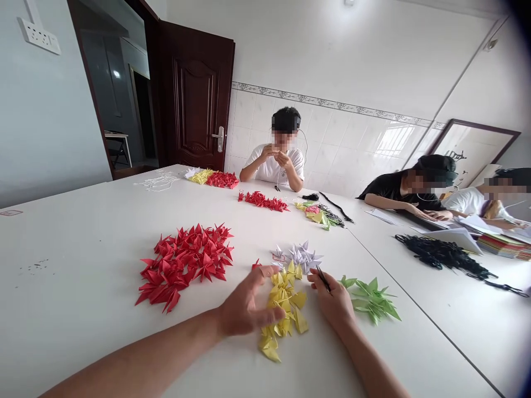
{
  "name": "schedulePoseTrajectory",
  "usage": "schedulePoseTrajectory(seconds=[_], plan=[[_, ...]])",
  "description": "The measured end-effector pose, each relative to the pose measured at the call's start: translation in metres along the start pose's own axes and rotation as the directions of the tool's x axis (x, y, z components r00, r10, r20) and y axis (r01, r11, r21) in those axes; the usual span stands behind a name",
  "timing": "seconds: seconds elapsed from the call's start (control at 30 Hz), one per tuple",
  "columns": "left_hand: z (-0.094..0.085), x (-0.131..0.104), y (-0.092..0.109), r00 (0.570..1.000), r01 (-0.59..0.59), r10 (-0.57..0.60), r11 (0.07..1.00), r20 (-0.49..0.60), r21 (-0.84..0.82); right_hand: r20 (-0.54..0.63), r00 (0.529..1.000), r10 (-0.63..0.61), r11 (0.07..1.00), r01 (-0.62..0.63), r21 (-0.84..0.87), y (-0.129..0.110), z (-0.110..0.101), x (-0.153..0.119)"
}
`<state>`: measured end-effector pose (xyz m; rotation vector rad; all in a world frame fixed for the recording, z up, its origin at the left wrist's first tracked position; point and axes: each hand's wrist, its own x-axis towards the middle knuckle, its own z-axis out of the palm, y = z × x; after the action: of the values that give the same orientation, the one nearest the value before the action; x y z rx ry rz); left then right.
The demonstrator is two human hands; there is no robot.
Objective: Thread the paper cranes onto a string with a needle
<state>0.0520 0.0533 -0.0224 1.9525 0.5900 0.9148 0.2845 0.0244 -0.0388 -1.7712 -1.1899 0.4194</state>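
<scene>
My left hand [253,304] hovers beside a yellow heap of folded paper cranes [284,301], its fingers spread and holding nothing. On the heap's other side, my right hand [334,301] is closed around a slim dark tool that looks like tweezers [322,278]. White paper cranes [302,257] lie just beyond both hands. Green paper cranes [374,298] rest to the right of my right hand. A large pile of red paper cranes [188,262] spreads out to the left, and a single red crane [256,265] sits near my left fingertips.
Across the white table [103,331], a person [274,160] sits behind more red cranes [265,201]. Black cords [443,255] lie at right, near books [506,246] and two other people. White strings [160,181] are at the far left. A seam crosses the tabletop.
</scene>
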Motion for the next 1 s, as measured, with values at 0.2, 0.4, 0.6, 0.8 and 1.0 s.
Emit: schedulePoseTrajectory(seconds=[0.2, 0.4, 0.6, 0.8, 1.0], plan=[[0.011, 0.017, -0.01, 0.975, -0.027, 0.007, 0.996, 0.222, 0.085, 0.009, 0.997, -0.078, 0.997, 0.078, 0.019, -0.01, 0.016, 0.017], [0.011, 0.043, -0.01, 0.986, 0.045, -0.045, 0.999, 0.163, 0.006, 0.112, 0.982, -0.153, 0.978, 0.134, 0.157, -0.012, 0.022, 0.019], [0.005, 0.042, -0.013, 0.992, 0.125, -0.112, 0.96, 0.064, -0.251, 0.083, 0.99, -0.114, 0.952, 0.084, 0.295, -0.005, 0.017, 0.021], [0.004, 0.045, -0.014, 0.989, 0.149, -0.147, 0.96, 0.025, -0.236, 0.09, 0.993, -0.077, 0.937, 0.041, 0.347, -0.005, 0.015, 0.023], [0.005, 0.047, -0.018, 0.981, 0.128, -0.148, 0.979, -0.127, -0.16, 0.017, 0.998, -0.053, 0.944, 0.045, 0.328, 0.001, 0.015, 0.025]])
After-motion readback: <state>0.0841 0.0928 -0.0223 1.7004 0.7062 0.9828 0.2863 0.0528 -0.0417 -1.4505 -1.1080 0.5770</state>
